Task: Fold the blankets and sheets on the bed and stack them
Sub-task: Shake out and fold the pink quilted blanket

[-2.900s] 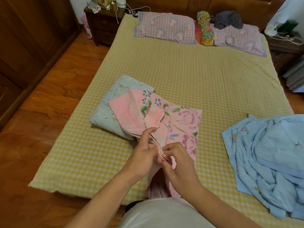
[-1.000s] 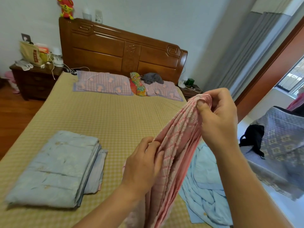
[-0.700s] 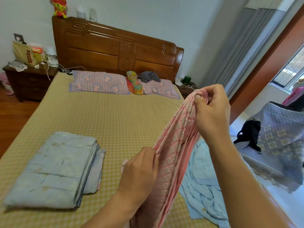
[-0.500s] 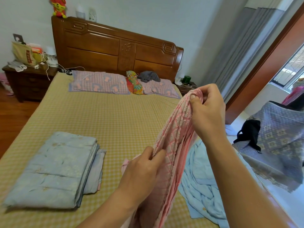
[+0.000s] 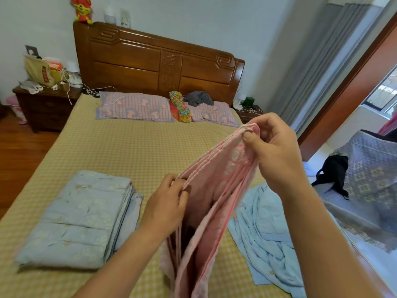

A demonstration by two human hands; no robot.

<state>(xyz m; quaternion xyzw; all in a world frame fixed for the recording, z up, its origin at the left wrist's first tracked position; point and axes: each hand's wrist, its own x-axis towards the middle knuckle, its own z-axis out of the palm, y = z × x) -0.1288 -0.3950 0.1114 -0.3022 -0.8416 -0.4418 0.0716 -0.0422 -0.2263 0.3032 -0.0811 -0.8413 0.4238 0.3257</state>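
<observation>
Both hands hold a pink blanket (image 5: 217, 190) up over the foot end of the bed (image 5: 137, 147). Right hand (image 5: 275, 155) is raised higher, thumb and curled fingers pinching a gathered corner of the pink fabric, several layered edges bunched together at the pinch. Left hand (image 5: 165, 203) is lower and nearer the body, fingers curled onto the same stack of edges partway along, thumb side toward the camera. Between the two hands the layered hem runs taut on a diagonal, rest of the blanket hangs down in loose folds toward the bottom of the view, lower end out of sight

Left of the hands, a light blue blanket (image 5: 75, 220) lies folded flat on the yellow checked sheet, a thinner folded pale blue layer sticking out from under its right edge. Right of the pink blanket, a blue sheet (image 5: 264, 229) lies crumpled and unfolded near the bed's right edge, part of it hidden behind the pink fabric and the right forearm

At the head of the bed two purple patterned pillows (image 5: 135, 106) sit side by side, a bright floral cushion (image 5: 180, 106) between them and a grey cloth (image 5: 198, 97) on the right one. Carved wooden headboard (image 5: 159, 63) behind, a red toy (image 5: 82, 8) on its top left corner. Cluttered nightstand (image 5: 45, 104) to the left of the bed, grey curtain (image 5: 322, 61) on the right
</observation>
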